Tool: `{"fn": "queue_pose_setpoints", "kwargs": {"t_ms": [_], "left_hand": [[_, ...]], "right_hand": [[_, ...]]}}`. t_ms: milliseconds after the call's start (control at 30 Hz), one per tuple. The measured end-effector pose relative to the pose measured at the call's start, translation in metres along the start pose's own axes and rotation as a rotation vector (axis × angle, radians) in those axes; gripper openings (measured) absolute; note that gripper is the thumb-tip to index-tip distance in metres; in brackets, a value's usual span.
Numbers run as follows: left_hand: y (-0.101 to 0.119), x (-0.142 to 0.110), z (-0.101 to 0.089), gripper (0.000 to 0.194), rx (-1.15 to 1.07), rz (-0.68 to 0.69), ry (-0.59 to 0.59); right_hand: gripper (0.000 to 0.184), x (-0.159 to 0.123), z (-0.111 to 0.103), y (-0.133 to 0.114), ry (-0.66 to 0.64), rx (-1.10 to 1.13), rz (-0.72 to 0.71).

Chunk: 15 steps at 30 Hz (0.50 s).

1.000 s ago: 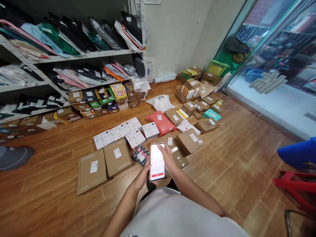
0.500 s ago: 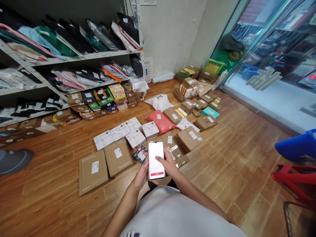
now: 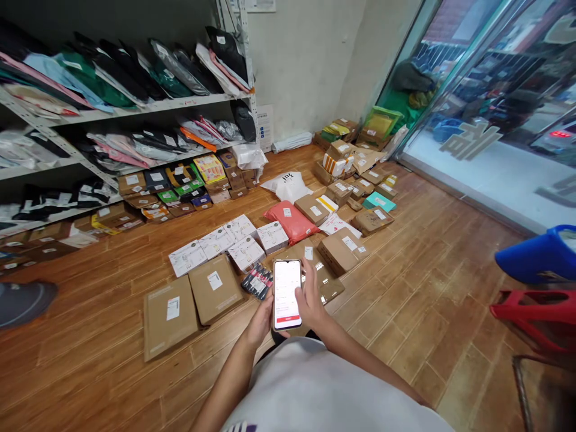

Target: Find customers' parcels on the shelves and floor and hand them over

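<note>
A smartphone (image 3: 287,294) with a lit white screen is held upright in front of me, over the floor. My left hand (image 3: 260,323) grips its lower left edge from below. My right hand (image 3: 310,297) wraps the right side, with the thumb resting on the screen. Under the phone, on the wooden floor, lie brown cardboard parcels (image 3: 215,289), white boxes (image 3: 216,241), a small dark packet (image 3: 258,281) and a red mailer bag (image 3: 291,221).
A metal shelf unit (image 3: 148,107) at the left is packed with bagged parcels. More boxes (image 3: 355,174) cluster by the far wall and the glass door (image 3: 472,90). A blue seat (image 3: 540,255) and a red stool (image 3: 533,321) stand at the right. A grey shoe (image 3: 22,300) shows at the left edge.
The view has drifted slightly right and down. My right thumb has shifted on the screen; both hands keep hold of the phone.
</note>
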<state>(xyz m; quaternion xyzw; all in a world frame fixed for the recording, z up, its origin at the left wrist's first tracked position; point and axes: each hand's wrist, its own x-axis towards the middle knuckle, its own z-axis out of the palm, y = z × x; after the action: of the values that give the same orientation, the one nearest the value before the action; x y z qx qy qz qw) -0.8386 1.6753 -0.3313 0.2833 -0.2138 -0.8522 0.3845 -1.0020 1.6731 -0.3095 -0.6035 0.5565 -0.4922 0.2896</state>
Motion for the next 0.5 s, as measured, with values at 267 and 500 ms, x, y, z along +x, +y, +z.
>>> {"fn": "queue_pose_setpoints", "kwargs": {"t_ms": [267, 500], "left_hand": [[0.005, -0.008, 0.01, 0.07, 0.037, -0.097, 0.065], [0.001, -0.007, 0.016, 0.07, 0.021, -0.062, 0.074]], "right_hand": [[0.055, -0.02, -0.022, 0.018, -0.174, -0.329, -0.422], [0.051, -0.017, -0.022, 0.012, -0.107, -0.338, -0.425]]}}
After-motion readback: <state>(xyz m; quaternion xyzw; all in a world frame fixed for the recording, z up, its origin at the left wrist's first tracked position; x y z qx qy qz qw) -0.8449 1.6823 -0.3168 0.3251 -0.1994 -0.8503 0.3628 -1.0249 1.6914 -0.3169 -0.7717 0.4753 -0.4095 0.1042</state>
